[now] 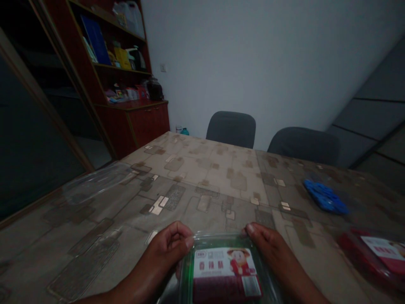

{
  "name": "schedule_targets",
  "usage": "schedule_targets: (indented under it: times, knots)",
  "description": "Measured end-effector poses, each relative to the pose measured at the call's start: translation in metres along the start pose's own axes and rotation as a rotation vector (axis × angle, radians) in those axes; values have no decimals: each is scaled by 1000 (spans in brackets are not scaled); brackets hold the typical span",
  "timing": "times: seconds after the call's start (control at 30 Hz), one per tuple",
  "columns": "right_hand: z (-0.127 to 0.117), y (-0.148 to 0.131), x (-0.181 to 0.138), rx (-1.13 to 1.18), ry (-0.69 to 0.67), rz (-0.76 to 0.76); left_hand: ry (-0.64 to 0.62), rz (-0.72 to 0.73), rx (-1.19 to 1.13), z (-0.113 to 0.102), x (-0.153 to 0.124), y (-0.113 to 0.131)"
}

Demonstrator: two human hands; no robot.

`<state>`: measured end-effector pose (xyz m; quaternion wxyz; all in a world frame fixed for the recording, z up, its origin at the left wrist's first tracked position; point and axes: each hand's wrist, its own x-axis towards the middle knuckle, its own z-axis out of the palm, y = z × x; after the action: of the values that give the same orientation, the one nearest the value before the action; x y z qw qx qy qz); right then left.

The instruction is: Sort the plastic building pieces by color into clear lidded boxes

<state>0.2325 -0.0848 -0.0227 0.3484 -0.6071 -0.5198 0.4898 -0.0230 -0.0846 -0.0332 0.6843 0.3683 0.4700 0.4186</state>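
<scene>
A clear plastic food box [226, 270] with green inside and a white and dark red label lies at the near edge of the table, between my two hands. My left hand [174, 245] grips its far left corner, thumb on the rim and fingers curled. At the far right corner, my right hand [264, 240] holds the rim with the thumb on top. The near end of the box is cut off by the frame. To the right sits a similar box with red contents [373, 257], apart from my hands.
A clear plastic lid or tray [98, 181] lies at the table's left edge. Blue items in a clear wrapper [325, 196] rest on the right. Two grey chairs [232, 128] stand behind the patterned table [190, 169]. A red cabinet [136, 122] is at the back left.
</scene>
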Motion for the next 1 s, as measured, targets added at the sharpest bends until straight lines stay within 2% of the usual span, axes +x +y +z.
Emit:
schedule_targets:
  times: [0.17, 0.33, 0.47, 0.57, 0.63, 0.7, 0.9, 1.0]
  knots:
    - [2, -1, 4, 63, -8, 22, -34, -25, -22, -3, -2, 4]
    - [3, 10, 4, 135, -14, 95, -55, -83, -111, -7, 1, 3]
    - [-2, 15, 7, 166, -3, 131, -63, -88, -95, -6, 5, 4]
    - [-10, 5, 13, -42, -70, 1, -40, -43, -71, -4, 5, 3]
    - [-11, -4, 16, -198, -63, -126, -32, -24, -63, -2, 4, 2]
    - [-6, -10, 17, -253, -28, -180, -38, -24, -69, -1, 3, 0]
    - [13, -3, 14, 25, -67, 23, -53, -163, -172, -4, 3, 1]
    - [13, -1, 15, 90, -85, 47, -88, -214, -241, -6, 5, 4]
